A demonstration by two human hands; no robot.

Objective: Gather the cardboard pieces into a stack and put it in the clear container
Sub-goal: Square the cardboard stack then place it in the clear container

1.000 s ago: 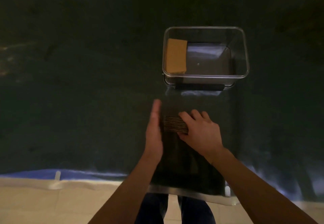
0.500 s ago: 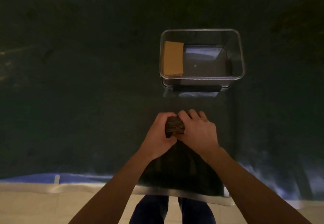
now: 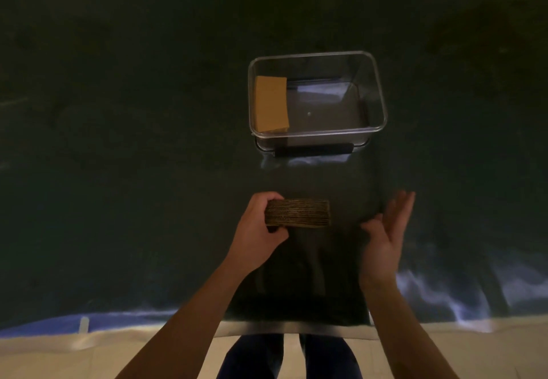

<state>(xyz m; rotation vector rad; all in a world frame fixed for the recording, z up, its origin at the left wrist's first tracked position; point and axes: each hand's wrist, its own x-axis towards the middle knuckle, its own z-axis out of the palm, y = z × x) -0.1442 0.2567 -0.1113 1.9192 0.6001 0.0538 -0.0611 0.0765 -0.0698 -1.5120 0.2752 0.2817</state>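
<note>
A stack of corrugated cardboard pieces (image 3: 299, 212) stands on edge on the dark table, its layered edges facing me. My left hand (image 3: 258, 230) grips the stack's left end. My right hand (image 3: 385, 236) is off the stack, a short way to its right, with the palm turned inward and the fingers spread and blurred. The clear container (image 3: 376, 82) sits farther back, beyond the stack. Inside it, against the left wall, lies a tan cardboard stack (image 3: 271, 102).
The dark table surface (image 3: 118, 171) spreads wide on both sides. Its near edge runs along the bottom, with pale floor (image 3: 59, 355) and my legs (image 3: 290, 358) below. A black handle (image 3: 314, 150) sits on the container's near side.
My right hand let go of the stack and swung out to the right, opening. My left hand, open a second ago, closed on the stack's left end and holds it alone.
</note>
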